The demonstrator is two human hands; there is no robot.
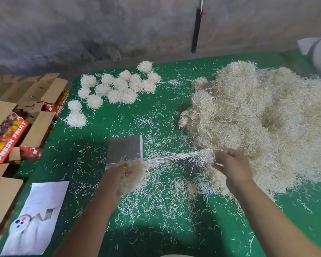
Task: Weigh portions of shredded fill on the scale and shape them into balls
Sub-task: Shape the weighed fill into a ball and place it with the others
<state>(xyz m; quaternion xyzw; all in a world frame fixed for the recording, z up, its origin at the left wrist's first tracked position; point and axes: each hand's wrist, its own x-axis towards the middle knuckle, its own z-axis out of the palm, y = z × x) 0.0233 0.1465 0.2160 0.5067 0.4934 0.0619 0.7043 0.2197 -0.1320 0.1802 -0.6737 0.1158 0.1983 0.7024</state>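
Sheet [39, 217]: printed paper, lying flat at the near left edge of the green surface [85, 182].
Left hand [117, 180]: grip curled round a clump [132, 175] of shredded fill, held just in front of the scale.
Right hand [230, 166]: grip pinching a tuft [205, 156] at the near edge of the pile; taut strands [172, 158] span between tuft and clump.
Scale [125, 151]: grey square plate, bare, just beyond the left hand.
Loose shreds [165, 201]: scattered over the surface around both hands.
Pile [258, 123]: large heap of fill, right side.
Boxes [11, 130]: open cartons, red "FRESH FRUIT" print, off the left edge.
Balls [117, 88]: finished, clustered at far left of the surface, several touching.
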